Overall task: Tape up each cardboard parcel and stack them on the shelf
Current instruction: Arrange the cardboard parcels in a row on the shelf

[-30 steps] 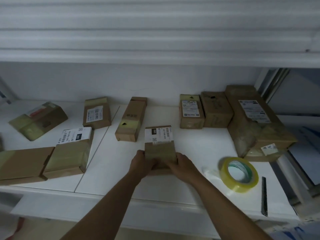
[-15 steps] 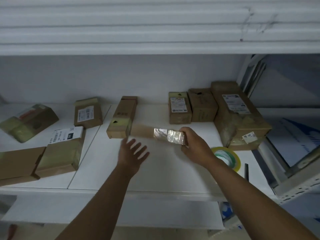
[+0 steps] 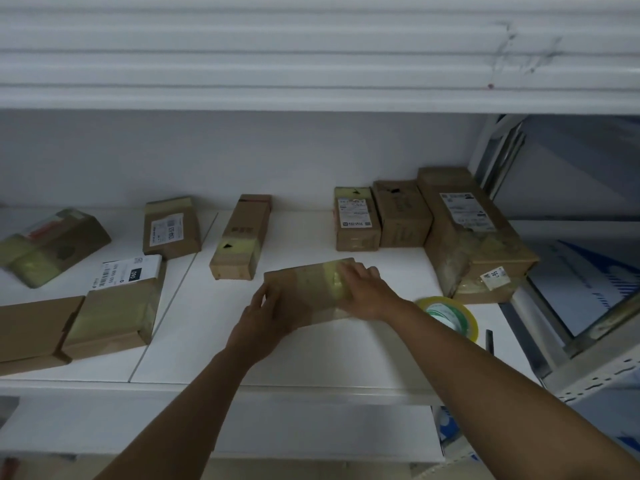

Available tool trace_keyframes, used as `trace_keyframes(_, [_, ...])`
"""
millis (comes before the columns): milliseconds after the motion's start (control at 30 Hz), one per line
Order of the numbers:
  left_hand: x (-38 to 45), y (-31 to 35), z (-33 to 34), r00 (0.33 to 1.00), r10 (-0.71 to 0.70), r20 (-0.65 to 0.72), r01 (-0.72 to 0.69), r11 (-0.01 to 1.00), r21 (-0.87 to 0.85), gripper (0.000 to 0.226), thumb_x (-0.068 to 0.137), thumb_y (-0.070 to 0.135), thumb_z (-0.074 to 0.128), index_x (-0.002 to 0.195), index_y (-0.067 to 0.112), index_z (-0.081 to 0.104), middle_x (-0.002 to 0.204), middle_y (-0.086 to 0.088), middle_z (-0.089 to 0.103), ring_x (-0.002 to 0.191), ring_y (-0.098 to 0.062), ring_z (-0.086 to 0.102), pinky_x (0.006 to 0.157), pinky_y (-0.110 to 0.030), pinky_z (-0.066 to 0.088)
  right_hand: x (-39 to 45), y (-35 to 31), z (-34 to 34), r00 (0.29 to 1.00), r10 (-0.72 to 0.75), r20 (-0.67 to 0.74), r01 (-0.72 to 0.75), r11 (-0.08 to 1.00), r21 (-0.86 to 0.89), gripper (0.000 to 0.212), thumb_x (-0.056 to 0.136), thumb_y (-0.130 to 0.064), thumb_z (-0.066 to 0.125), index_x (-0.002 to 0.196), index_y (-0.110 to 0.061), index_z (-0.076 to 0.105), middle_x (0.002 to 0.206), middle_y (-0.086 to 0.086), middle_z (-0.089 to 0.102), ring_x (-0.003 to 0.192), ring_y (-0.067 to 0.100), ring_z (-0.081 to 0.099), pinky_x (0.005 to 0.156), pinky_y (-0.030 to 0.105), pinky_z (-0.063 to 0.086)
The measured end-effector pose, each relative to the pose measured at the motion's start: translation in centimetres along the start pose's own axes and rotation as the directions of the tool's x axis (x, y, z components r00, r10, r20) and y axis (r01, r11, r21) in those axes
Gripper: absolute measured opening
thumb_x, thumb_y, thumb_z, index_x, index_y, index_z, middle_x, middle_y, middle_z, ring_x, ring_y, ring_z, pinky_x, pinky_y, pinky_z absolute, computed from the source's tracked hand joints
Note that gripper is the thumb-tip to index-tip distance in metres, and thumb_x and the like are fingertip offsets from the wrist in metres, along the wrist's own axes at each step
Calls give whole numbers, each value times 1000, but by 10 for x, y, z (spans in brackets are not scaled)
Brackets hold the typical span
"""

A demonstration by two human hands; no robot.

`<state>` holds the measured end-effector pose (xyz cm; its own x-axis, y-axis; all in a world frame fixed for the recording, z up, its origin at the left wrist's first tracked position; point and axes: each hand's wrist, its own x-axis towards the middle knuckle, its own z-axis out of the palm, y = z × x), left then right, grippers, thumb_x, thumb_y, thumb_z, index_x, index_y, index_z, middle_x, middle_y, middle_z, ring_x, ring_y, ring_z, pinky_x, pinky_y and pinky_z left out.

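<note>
Parcels, brown cardboard, taped, spread along white shelf [image 3: 329,355]. Left hand [image 3: 263,313] grips the near-left end of a flat brown cardboard parcel [image 3: 304,289] at mid-shelf; right hand [image 3: 367,292] lies with fingers flat on its yellow-taped right end. Step, judged: checking seal. Next: stacking it; yellowish tape roll [image 3: 450,315] by right edge.

2 bare forearms, no sleeves, rings or watch visible.
</note>
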<state>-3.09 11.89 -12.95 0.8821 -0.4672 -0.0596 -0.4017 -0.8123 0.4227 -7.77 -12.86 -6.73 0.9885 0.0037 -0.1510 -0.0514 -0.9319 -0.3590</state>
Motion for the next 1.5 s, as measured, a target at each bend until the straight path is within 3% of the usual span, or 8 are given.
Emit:
trace_keyframes(167, [0, 6, -5, 998, -56, -10, 57, 997, 44, 77, 98, 41, 56, 159, 18, 14, 165, -1, 7, 136, -32, 43, 100, -47, 49, 25, -10, -7, 992, 109, 69, -108, 994, -10, 42, 88, -27, 57, 130, -21, 50, 138, 4, 36, 125, 31, 32, 101, 39, 37])
trace_keyframes(333, [2, 14, -9, 997, -57, -43, 62, 991, 122, 72, 97, 45, 56, 155, 18, 23, 162, -3, 19, 129, -30, 50, 97, -45, 51, -4, 15, 11, 993, -67, -100, 75, 995, 73, 34, 93, -19, 59, 127, -14, 56, 131, 4, 53, 122, 28, 47, 89, 31, 43])
trace_keyframes(533, [22, 38, -2, 999, -39, 5, 38, 988, 152, 67, 98, 36, 56, 153, 14, 24, 158, -10, 21, 129, -32, 47, 97, -45, 50, -29, 31, 22, 992, -51, -117, 13, 953, -301, 71, 95, -42, 48, 155, -17, 20, 161, 0, 19, 145, 25, 23, 105, 40, 40])
trace_keyframes(1000, [74, 137, 23, 985, 98, 143, -63, 970, -235, 83, 97, 23, 58, 160, 17, 4, 167, -9, -2, 153, -25, 10, 120, -37, 21, -29, 45, 13, 924, 382, -3, -369, 892, -262, 85, 98, -55, 36, 157, -20, -15, 165, -2, -18, 152, 29, -14, 122, 51, 0])
trace_keyframes(1100, [64, 119, 17, 997, 38, 68, -24, 980, -199, 75, 97, 27, 56, 159, 17, 14, 167, -6, 0, 153, -25, 14, 121, -39, 25, -14, 39, 8, 908, 418, -1, -412, 893, -181, 83, 96, -61, 31, 158, -19, -5, 166, -2, -10, 152, 30, -10, 119, 55, -6])
trace_keyframes(1233, [42, 68, -13, 991, -100, -85, 84, 981, -174, 65, 97, 27, 56, 154, 16, 28, 164, -8, 16, 149, -29, 23, 118, -41, 26, -1, 19, 2, 880, 449, -152, -469, 872, -141, 66, 93, -59, 31, 143, -16, 36, 147, 6, 33, 140, 36, 25, 113, 58, 16])
trace_keyframes(1333, [24, 21, -41, 949, -256, -182, 213, 950, -227, 55, 96, 24, 58, 146, 13, 40, 154, -10, 33, 138, -32, 37, 113, -43, 34, 10, -18, 9, 930, 253, -268, -308, 932, -189, 61, 98, -51, 38, 146, -14, 33, 148, 10, 36, 139, 33, 29, 111, 49, 23])
trace_keyframes(1500, [-3, -34, -66, 911, -372, -176, 328, 915, -236, 52, 94, 25, 59, 143, 11, 45, 148, -14, 38, 131, -34, 44, 108, -43, 39, 48, -104, 44, 998, -62, -32, 56, 987, -148, 62, 98, -47, 44, 149, -14, 31, 159, 8, 23, 146, 28, 20, 115, 47, 22])
